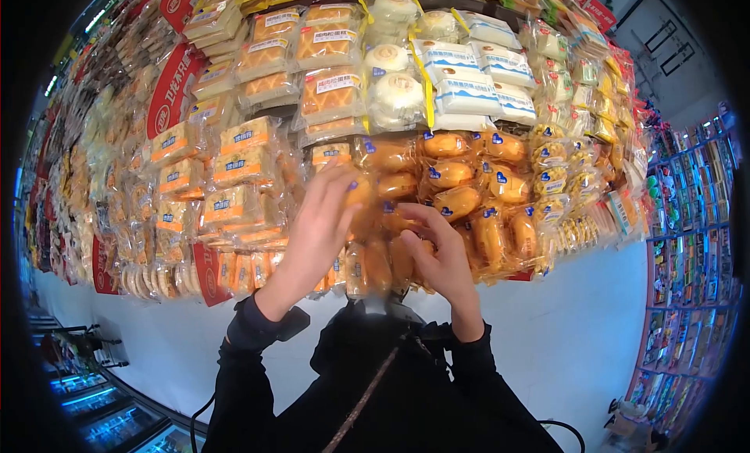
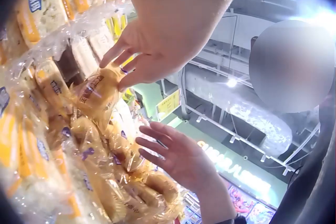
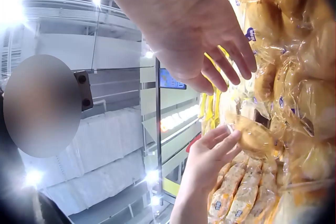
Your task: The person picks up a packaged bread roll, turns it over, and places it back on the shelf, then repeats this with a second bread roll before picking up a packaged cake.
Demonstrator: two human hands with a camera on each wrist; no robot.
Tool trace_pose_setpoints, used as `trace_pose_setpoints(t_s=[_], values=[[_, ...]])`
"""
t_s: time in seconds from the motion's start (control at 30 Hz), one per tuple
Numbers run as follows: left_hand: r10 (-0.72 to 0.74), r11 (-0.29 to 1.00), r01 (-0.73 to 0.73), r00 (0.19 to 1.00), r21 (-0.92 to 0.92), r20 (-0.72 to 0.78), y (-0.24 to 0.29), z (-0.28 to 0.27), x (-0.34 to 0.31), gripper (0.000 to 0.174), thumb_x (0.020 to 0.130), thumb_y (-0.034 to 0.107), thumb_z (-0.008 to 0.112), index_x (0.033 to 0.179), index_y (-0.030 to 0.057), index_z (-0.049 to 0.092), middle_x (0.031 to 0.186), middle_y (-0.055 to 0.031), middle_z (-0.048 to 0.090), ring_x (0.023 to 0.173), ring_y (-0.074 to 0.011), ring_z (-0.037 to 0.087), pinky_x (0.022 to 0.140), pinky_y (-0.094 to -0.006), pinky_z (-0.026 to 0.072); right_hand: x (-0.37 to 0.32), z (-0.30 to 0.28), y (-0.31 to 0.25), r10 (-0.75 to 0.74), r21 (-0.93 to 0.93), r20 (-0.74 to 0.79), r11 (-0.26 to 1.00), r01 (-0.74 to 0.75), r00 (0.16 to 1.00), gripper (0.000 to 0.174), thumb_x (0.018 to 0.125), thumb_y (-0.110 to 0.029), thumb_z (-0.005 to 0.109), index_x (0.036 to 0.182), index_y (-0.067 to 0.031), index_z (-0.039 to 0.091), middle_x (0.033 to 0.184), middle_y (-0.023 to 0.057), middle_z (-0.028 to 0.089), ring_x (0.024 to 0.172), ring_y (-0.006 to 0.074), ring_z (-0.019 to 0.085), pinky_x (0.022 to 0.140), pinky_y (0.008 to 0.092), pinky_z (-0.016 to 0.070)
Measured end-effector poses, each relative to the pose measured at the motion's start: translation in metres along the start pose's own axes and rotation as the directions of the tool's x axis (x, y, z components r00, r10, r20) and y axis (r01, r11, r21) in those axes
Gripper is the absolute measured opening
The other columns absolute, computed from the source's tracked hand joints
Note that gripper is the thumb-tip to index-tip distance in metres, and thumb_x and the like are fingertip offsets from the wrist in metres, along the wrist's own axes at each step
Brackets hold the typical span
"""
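Note:
My left hand (image 1: 319,211) pinches a bread roll in a clear wrapper (image 1: 358,192) over the front of a packed snack display. In the left wrist view, its fingers (image 2: 122,58) grip one end of the wrapped roll (image 2: 97,95), which has brown print. My right hand (image 1: 447,258) hovers over the front rows with fingers spread and slightly bent. The right wrist view shows nothing in that hand (image 3: 194,40), its fingertips close to more wrapped rolls (image 3: 268,79). Golden rolls with blue labels (image 1: 449,174) lie stacked just beyond and to the right of both hands.
Orange-banded cake packs (image 1: 234,168) fill the left side. Behind stand waffle-topped cakes (image 1: 328,90), round white buns (image 1: 397,90) and white-blue packets (image 1: 469,94). Red sign strips (image 1: 169,90) divide the rows. A tall stocked shelf (image 1: 691,219) stands at the right, over pale floor (image 1: 578,328).

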State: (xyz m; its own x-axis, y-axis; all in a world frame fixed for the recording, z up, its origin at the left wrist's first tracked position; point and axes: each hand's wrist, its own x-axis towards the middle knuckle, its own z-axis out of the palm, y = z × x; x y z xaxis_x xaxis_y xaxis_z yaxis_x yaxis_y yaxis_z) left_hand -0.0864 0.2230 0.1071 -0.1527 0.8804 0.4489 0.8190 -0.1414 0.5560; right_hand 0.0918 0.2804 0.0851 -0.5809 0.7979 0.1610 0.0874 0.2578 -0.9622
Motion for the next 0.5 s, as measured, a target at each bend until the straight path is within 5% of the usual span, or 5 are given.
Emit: trace_pose_setpoints(t_s=[0.23,0.33,0.43,0.5], values=[[0.132,0.991,-0.133,0.99,-0.018,-0.038,0.038,-0.011,0.014,0.041,0.068,-0.005,0.063,0.107,-0.0001,0.049,0.112,-0.0159,0.047,0.114,-0.0334,0.041,0.088,-0.0376,0.0398,0.018,0.007,-0.027,0.021,0.27,-0.051,0.963,-0.006,0.999,0.054,0.076,-0.004,0.06,0.125,-0.0077,0.038,0.105,0.0088,0.051,0.096,0.0159,0.051,0.075,0.0269,0.0475],[0.203,0.977,-0.203,0.979,-0.066,-0.008,0.04,-0.009,0.019,0.045,0.068,-0.003,0.064,0.109,0.0003,0.048,0.113,-0.0175,0.047,0.114,-0.0343,0.041,0.087,-0.037,0.0405,0.019,0.004,-0.027,0.154,0.43,0.011,0.891,-0.144,0.988,0.05,0.076,-0.004,0.06,0.122,-0.0066,0.039,0.101,0.0079,0.051,0.09,0.0128,0.052,0.071,0.0241,0.0484],[0.232,0.962,-0.232,0.973,-0.142,-0.018,0.036,-0.003,0.022,0.046,0.067,0.0,0.065,0.11,0.0,0.048,0.116,-0.0179,0.045,0.115,-0.0336,0.04,0.09,-0.0362,0.0393,0.023,0.006,-0.016,0.125,0.396,-0.133,0.916,-0.063,0.983,0.041,0.079,-0.004,0.057,0.117,-0.0055,0.04,0.098,0.0067,0.051,0.087,0.0121,0.054,0.071,0.0246,0.0489],[0.22,0.966,-0.228,0.972,-0.121,-0.077,0.038,-0.006,0.026,0.048,0.067,0.002,0.067,0.111,-0.0002,0.047,0.119,-0.018,0.044,0.116,-0.0326,0.04,0.091,-0.0359,0.038,0.024,0.004,-0.017,0.136,0.576,-0.191,0.818,-0.001,0.972,0.037,0.083,-0.006,0.052,0.117,-0.0037,0.039,0.103,0.0069,0.051,0.092,0.0145,0.054,0.073,0.0276,0.0498]])
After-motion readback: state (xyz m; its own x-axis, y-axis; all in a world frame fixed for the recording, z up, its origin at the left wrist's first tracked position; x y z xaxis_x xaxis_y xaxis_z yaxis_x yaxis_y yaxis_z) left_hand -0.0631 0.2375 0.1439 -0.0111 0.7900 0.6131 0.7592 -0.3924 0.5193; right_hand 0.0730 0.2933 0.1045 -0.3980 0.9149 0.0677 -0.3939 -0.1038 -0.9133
